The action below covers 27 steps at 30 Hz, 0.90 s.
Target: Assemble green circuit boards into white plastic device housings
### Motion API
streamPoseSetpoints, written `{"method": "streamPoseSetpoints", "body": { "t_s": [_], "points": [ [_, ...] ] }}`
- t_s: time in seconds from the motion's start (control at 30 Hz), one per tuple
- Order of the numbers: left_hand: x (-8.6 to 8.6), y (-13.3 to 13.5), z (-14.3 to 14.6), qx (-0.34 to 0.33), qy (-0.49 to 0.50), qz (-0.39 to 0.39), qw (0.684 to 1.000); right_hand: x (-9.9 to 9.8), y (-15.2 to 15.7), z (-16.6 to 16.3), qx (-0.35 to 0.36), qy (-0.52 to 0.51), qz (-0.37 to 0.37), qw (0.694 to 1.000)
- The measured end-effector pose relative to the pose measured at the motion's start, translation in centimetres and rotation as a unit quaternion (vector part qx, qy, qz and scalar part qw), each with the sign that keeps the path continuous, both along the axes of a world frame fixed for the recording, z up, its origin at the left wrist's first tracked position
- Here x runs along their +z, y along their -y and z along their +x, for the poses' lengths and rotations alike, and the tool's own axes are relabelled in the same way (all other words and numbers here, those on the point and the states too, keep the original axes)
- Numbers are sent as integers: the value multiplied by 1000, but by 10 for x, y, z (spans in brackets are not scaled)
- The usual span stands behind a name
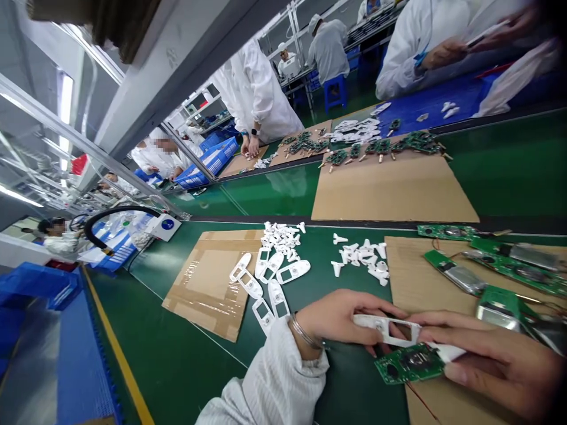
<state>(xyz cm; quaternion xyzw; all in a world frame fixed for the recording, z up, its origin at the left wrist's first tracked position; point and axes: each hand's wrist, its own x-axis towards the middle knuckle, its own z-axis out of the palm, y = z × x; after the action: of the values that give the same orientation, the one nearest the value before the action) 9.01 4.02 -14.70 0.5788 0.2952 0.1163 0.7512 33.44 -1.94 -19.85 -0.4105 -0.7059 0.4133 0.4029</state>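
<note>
My left hand [339, 321], with a metal bangle at the wrist, pinches one end of a white plastic casing [385, 329] with a rectangular window. My right hand [496, 363] grips the far end of that casing. A green circuit board [410, 364] lies against its underside, with a thin wire trailing down. To the right, several green circuit boards with silver batteries [516, 260] rest on a cardboard sheet [443, 283]. Further left, several white casings [270, 283] and small white plastic pieces [363, 257] lie on the belt.
A green conveyor belt [186, 354] runs under everything, with a taped cardboard sheet [206, 283] on it. Across a divider, more boards sit on cardboard [390, 192]. Co-workers in white coats [257, 94] work along the lines. Blue crates [212, 165] stand beyond them.
</note>
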Motion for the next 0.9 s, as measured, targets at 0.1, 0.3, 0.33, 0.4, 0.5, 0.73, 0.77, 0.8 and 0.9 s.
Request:
{"method": "streamPoseSetpoints", "body": {
  "t_s": [0.1,0.3,0.33,0.4,0.5,0.73,0.77,0.8,0.9],
  "points": [
    [5,2,5,44,13,-29,999,29,-2,8,16,48,-48,998],
    [5,2,14,165,81,-136,974,62,-7,20,-134,30,15,990],
    [4,2,15,168,97,-155,969,64,-6,20,-142,43,35,988],
    [2,3,17,164,123,-180,962,65,-4,15,-123,82,72,986],
    [2,6,20,152,132,-185,962,63,-1,2,-76,128,119,982],
    [5,11,22,156,127,-149,968,57,-2,-8,-94,176,180,963],
    [5,12,22,158,119,-142,970,56,-2,-8,-94,179,182,962],
    [5,12,23,158,110,-133,972,56,-2,-7,-92,182,185,961],
    [4,14,24,153,82,-92,981,56,-2,-7,-93,194,199,956]
  ]
}}
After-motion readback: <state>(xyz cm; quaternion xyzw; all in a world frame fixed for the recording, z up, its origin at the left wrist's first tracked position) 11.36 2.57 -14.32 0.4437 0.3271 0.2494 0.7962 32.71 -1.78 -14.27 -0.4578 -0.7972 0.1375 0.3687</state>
